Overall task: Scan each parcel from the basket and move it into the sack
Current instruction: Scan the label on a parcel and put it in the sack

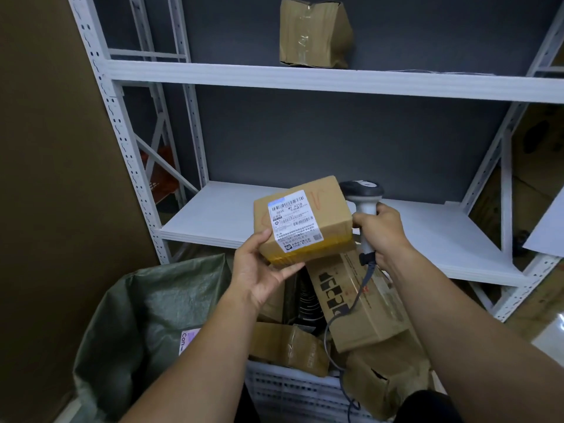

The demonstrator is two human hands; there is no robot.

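The left hand (259, 270) grips a small cardboard parcel (305, 221) by its lower left corner, thumb on the top face and fingers underneath. It holds the parcel in the air above the basket (290, 389) and in front of the white shelf (213, 215). The parcel is tipped so that its shipping label (294, 219) faces up towards the person, probably so the barcodes can be found and read. Gripping at the corner keeps the thumb off most of the print.

The right hand (381, 233) is wrapped round the grip of a barcode scanner (363, 193), held upright just beside the parcel's right end. The scanner's head sits behind the parcel's far corner, so it does not look lined up with the label yet. Either the scanner has to come round over the label or the parcel has to turn towards it. Its cable (328, 334) hangs down across the basket and could snag on the cartons there.

The basket is a white slotted crate holding more brown parcels, among them a long carton (360, 300) lying on top. The green woven sack (146, 306) stands open just left of the basket, right under the left forearm, so the drop after scanning should be short. A pink-labelled item (189, 340) shows inside it, though most of it is hidden by the arm
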